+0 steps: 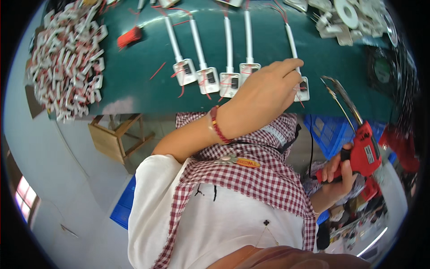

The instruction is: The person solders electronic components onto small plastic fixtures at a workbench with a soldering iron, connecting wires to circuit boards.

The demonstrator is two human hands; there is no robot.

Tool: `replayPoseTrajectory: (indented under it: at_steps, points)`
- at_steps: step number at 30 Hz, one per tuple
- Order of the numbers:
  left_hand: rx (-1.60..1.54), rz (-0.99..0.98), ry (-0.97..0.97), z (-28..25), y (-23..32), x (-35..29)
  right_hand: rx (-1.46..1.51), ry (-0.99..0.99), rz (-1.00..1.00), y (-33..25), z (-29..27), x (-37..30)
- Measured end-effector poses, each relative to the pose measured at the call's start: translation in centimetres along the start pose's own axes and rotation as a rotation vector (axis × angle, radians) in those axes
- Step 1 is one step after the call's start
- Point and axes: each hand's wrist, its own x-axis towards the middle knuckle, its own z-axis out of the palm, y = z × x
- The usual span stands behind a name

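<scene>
My left hand (271,89) reaches across to the rightmost white housing (303,92), its fingers closed at the foot of the white tube that joins it. Part of that piece is hidden under the fingers. My right hand (338,170) is wrapped around the handle of a red soldering gun (367,150). Its metal tip points up and left, apart from the housing. More such pieces lie in a row to the left, among them one housing (184,71) with a black part inside, thin red wires and a white tube running away from me.
A big heap of small white parts with red wires (67,58) covers the green table's left end. A red bundle (129,37) lies near it. White plastic parts (340,22) are piled at the far right. Below the table are a wooden stool (109,139) and a blue crate (329,134).
</scene>
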Motion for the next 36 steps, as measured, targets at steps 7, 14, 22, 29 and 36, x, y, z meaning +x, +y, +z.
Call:
replayPoseTrajectory:
  at_steps: [7, 14, 22, 29, 36]
  points:
    - [0.991, -0.248, 0.433, -18.9, -9.0, -4.9, 0.056, -0.069, -0.084, 0.1, -0.1, 0.5]
    - [1.034, -0.256, 0.208, -21.1, -10.9, -5.9, 0.130, -0.205, -0.114, 0.1, 0.2, 1.5]
    - [0.784, -0.207, 0.168, -21.2, -9.6, -5.2, 0.562, -0.067, -0.213, -0.2, -5.9, 5.4]
    - [-0.082, -0.238, 0.431, -16.1, -1.8, -4.2, 0.857, 0.107, -0.366, 0.0, -20.9, 16.1]
    - [-0.954, -0.433, 0.024, -6.7, 3.2, -4.0, 0.836, 0.152, -0.280, 0.5, -28.0, 33.5]
